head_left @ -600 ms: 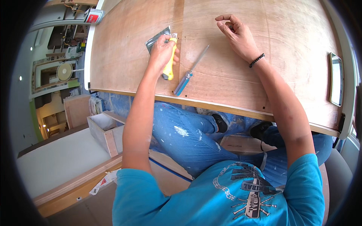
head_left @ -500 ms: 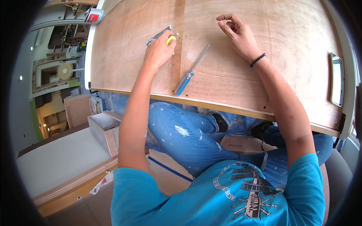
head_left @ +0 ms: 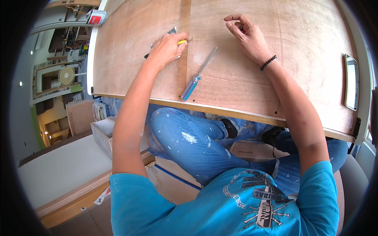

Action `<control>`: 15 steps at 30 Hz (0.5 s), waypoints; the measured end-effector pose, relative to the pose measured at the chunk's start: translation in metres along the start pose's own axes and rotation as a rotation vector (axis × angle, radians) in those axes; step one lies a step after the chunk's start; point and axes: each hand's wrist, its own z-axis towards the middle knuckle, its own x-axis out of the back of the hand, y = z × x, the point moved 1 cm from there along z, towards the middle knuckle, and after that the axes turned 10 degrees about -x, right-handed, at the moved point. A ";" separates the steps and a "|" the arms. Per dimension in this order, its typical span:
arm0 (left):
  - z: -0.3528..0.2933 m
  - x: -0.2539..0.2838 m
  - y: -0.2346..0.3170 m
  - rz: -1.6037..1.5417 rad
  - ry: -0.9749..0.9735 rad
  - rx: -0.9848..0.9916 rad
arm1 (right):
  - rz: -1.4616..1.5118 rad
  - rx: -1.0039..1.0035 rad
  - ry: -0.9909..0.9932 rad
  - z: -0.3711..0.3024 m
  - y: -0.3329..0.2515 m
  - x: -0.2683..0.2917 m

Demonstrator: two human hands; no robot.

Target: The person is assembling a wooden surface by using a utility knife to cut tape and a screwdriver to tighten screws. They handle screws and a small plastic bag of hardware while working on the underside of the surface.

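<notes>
My left hand (head_left: 167, 47) is closed over the plywood panel. Its fingers grip a yellow-handled tool (head_left: 182, 42) whose thin tip points right, close to a small hole beside the darker strip. A flat grey metal piece (head_left: 172, 31) shows under the same hand, mostly covered by it. To the right, my right hand (head_left: 249, 37) rests on the panel with its fingers curled in. Something small and dark sits inside the curl, too hidden to name. Between both hands lies a screwdriver (head_left: 191, 87) with a clear blue handle, shaft pointing away.
The wooden panel (head_left: 232, 82) has a white far-side rim and several small holes along its near edge. A phone (head_left: 351, 82) lies at its right. At the far left corner stands a red and white can (head_left: 97, 17). My crossed legs are below the near edge; an open box (head_left: 103, 129) stands left.
My left hand has turned and shifted slightly left, so the yellow tool's tip now points right and the grey piece is more covered. My right hand has hardly moved.
</notes>
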 end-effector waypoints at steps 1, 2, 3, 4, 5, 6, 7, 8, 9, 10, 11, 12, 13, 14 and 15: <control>-0.002 -0.004 0.001 -0.049 0.045 0.005 | -0.003 0.008 0.009 0.000 -0.001 0.000; -0.002 -0.007 0.002 -0.098 0.092 0.010 | -0.007 0.017 0.019 0.000 -0.002 0.000; -0.003 -0.010 0.003 -0.121 0.125 0.044 | -0.002 0.014 0.015 0.000 -0.003 -0.001; -0.004 -0.013 0.005 -0.144 0.156 0.077 | 0.003 0.010 0.012 0.000 -0.003 -0.001; -0.004 -0.015 0.007 -0.166 0.172 0.127 | 0.000 -0.007 0.008 0.000 -0.003 -0.002; -0.003 -0.017 0.009 -0.164 0.168 0.144 | 0.004 0.001 0.006 0.000 -0.002 -0.002; -0.001 -0.017 0.012 -0.163 0.150 0.179 | 0.000 -0.005 0.004 0.000 -0.002 -0.001; -0.001 -0.017 0.014 -0.158 0.138 0.212 | -0.008 -0.012 -0.001 0.000 -0.002 -0.002; 0.000 -0.015 0.016 -0.128 0.131 0.187 | 0.002 -0.003 0.000 0.000 -0.002 -0.002; 0.001 -0.014 0.017 -0.095 0.131 0.158 | 0.009 0.004 0.000 0.000 -0.002 -0.003; 0.001 -0.011 0.016 -0.060 0.128 0.131 | 0.007 -0.014 -0.001 0.000 -0.002 -0.004; 0.002 -0.008 0.014 -0.024 0.089 0.110 | 0.016 0.011 0.001 0.000 -0.002 -0.004; 0.003 -0.005 0.010 0.013 0.049 0.089 | 0.014 0.013 0.004 0.000 -0.002 -0.004; 0.004 -0.001 0.007 0.043 0.041 0.028 | 0.004 -0.002 0.007 -0.001 -0.002 -0.005; 0.005 0.004 0.002 0.079 0.004 -0.031 | 0.012 0.015 0.010 -0.001 -0.002 -0.005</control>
